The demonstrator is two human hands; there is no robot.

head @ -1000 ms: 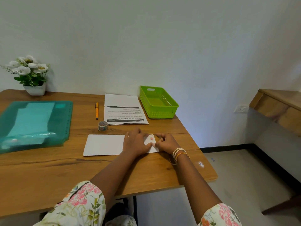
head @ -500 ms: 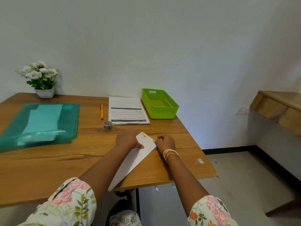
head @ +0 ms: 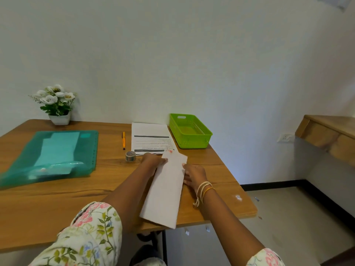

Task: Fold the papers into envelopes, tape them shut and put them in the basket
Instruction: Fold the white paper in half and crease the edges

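Folded paper (head: 166,189), a long narrow white strip, lies lengthwise at the centre of the frame, running from the printed sheets down to the near edge of the wooden table (head: 57,208), which its lower end overhangs slightly. Its surface looks plain and a little blurred, with a small reddish mark near its top end. The left hand (head: 153,162) grips the strip's left edge near the top, fingers curled onto the paper. The right hand (head: 194,174) presses against the right edge a little lower, fingers bent at the paper's side; thread bangles circle that wrist. Both forearms show floral sleeves at the bottom of the frame.

Just above the strip's top end lies a stack of printed sheets (head: 149,135), with the green basket (head: 203,141) touching or just beside it at centre right. A small tape roll (head: 130,156) stands left of the left hand, and an orange pen (head: 124,140) lies above it.
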